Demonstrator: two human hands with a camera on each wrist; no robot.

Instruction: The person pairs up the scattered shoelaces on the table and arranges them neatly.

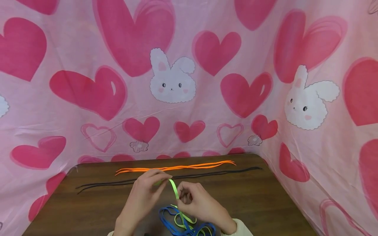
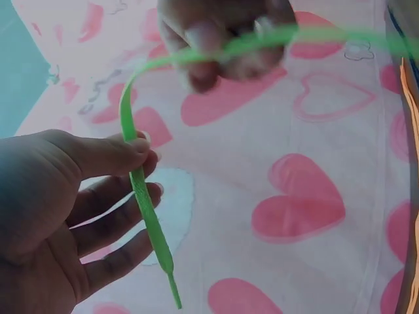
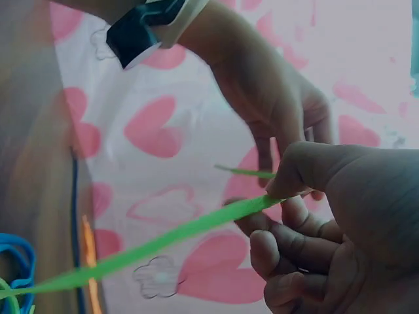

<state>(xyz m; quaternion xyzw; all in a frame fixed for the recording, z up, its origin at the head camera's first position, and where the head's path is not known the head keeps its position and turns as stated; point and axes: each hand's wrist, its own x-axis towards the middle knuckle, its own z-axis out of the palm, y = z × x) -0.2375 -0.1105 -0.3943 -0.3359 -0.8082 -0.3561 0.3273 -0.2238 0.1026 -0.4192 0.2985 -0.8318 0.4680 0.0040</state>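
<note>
Two black laces (image 1: 203,174) run across the tabletop (image 1: 260,203) from the lower left of the head view to right of centre, orange laces (image 1: 177,168) lying just beyond them. Below centre, the left hand (image 1: 147,191) pinches a green lace (image 1: 174,188) between thumb and fingers near its tip. The lace arcs to the right hand (image 1: 198,200), whose thumb and forefinger pinch it, other fingers curled. Beneath, at bottom centre, more green lies tangled with blue lace (image 3: 27,256).

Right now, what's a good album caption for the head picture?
Left hand and right hand hold a green lace near blue lacing, orange laces and dark laces.
</note>
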